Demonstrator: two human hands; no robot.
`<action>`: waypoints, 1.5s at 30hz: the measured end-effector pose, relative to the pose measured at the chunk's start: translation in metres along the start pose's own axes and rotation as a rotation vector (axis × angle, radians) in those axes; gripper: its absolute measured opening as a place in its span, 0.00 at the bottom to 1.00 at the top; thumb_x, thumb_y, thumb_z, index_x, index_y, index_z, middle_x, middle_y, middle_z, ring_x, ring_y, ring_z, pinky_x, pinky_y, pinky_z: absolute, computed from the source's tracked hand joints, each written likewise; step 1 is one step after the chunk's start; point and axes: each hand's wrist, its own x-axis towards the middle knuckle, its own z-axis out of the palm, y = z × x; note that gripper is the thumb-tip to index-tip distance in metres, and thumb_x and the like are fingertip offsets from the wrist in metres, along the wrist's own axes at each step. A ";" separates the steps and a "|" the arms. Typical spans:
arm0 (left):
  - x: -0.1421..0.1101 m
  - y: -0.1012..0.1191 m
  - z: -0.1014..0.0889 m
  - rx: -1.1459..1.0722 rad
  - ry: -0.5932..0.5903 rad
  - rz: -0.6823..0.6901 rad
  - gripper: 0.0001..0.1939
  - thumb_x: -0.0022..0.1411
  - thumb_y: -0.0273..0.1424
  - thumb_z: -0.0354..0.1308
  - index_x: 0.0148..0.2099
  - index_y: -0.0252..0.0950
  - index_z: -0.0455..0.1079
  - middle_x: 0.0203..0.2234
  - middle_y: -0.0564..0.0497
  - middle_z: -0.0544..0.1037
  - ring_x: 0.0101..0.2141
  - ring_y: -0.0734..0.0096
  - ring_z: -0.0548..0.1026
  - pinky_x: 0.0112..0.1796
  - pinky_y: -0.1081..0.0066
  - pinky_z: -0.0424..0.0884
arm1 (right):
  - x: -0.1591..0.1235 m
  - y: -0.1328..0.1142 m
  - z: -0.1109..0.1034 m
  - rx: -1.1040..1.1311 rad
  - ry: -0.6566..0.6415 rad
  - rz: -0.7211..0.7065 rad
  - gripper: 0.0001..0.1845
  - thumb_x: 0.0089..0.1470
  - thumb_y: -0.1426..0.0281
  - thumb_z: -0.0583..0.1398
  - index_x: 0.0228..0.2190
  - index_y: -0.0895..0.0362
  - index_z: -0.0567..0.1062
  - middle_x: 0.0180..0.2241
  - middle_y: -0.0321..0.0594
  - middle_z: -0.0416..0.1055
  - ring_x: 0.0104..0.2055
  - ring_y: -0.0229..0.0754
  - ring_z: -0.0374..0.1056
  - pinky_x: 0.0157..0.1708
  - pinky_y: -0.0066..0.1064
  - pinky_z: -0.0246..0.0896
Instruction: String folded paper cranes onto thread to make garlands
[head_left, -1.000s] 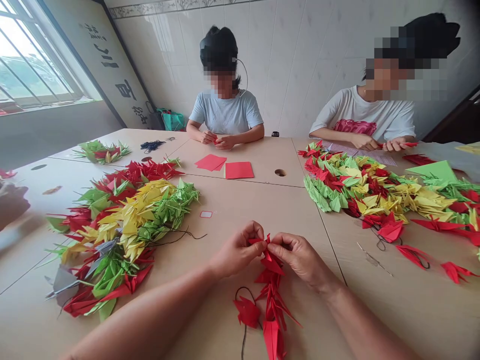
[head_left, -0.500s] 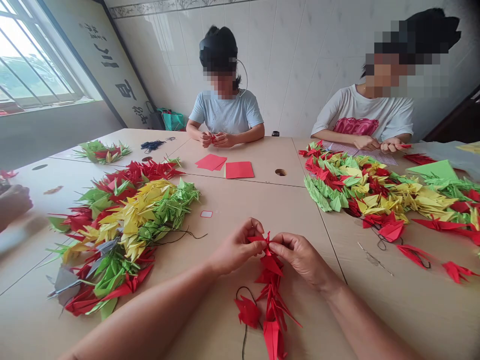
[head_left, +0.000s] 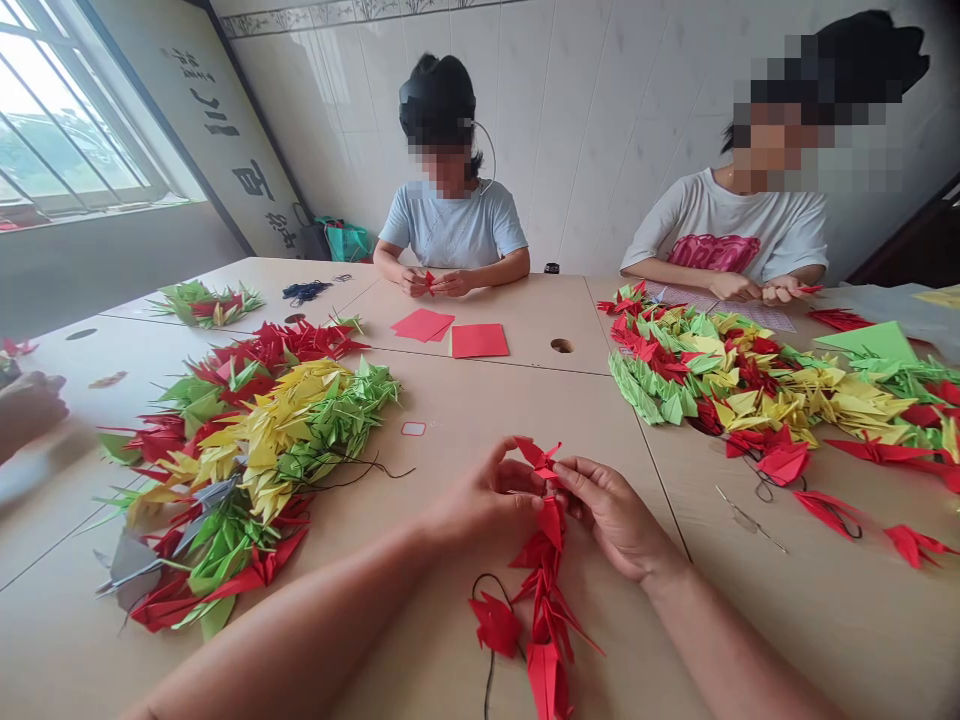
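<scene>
A red folded paper crane [head_left: 540, 458] is raised over the table between my two hands. My left hand [head_left: 487, 500] has its curled fingers at the crane's left side, with the thumb lower, by the top of a string of red paper cranes [head_left: 551, 600]. My right hand [head_left: 611, 515] pinches the same crane from the right with thumb and forefinger; its other fingers are partly hidden. The strung cranes trail down toward the table's near edge. Beside them lies a single red crane [head_left: 496, 625] with a dark thread [head_left: 490, 680] looped around it.
A heap of red, yellow and green paper cranes [head_left: 262, 440] lies left, another heap [head_left: 720, 360] right. A needle [head_left: 750, 518] rests at right. Red paper squares [head_left: 480, 340] lie ahead. Two people sit opposite, both handling red paper; another person's hand [head_left: 30, 410] shows far left.
The held crane has tipped up and risen slightly, its wings now spread to view. My left thumb has dropped lower, and my right hand has turned a little around the crane.
</scene>
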 end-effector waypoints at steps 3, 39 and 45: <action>0.000 -0.003 -0.003 0.072 -0.037 -0.046 0.30 0.49 0.31 0.64 0.54 0.39 0.58 0.33 0.50 0.74 0.36 0.69 0.73 0.42 0.65 0.65 | 0.000 -0.001 0.001 0.047 0.029 0.017 0.13 0.47 0.60 0.63 0.25 0.58 0.74 0.23 0.33 0.67 0.23 0.31 0.57 0.23 0.24 0.49; 0.010 -0.006 -0.012 -0.050 0.304 0.068 0.06 0.55 0.29 0.56 0.37 0.34 0.69 0.27 0.52 0.72 0.28 0.76 0.71 0.35 0.72 0.69 | -0.005 -0.004 0.008 -0.221 -0.065 0.051 0.25 0.50 0.64 0.60 0.49 0.54 0.63 0.28 0.34 0.68 0.29 0.35 0.63 0.28 0.28 0.58; 0.010 -0.005 -0.012 0.016 0.335 0.075 0.08 0.56 0.31 0.56 0.38 0.34 0.69 0.30 0.51 0.73 0.28 0.76 0.71 0.35 0.71 0.69 | -0.007 -0.004 0.005 -0.042 -0.094 0.060 0.21 0.52 0.64 0.60 0.48 0.54 0.64 0.30 0.35 0.67 0.27 0.34 0.63 0.28 0.28 0.60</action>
